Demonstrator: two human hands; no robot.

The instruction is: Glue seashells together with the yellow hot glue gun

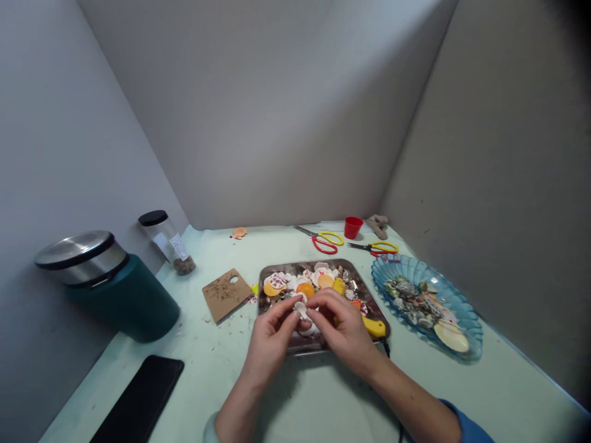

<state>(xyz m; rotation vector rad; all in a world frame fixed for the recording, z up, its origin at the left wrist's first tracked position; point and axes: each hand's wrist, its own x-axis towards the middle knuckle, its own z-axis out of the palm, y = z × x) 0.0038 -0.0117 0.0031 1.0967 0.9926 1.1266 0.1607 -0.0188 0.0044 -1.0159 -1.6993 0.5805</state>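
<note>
My left hand and my right hand meet over the near edge of a metal tray, and together their fingertips pinch a small white shell. The tray is full of several shells, white, orange and patterned. A yellow-handled tool lies in the tray just right of my right hand, partly hidden by it.
A blue glass dish with shells sits at the right. Two pairs of scissors, a red cup, a brown board, a jar, a steel-lidded teal bin and a black phone surround the tray.
</note>
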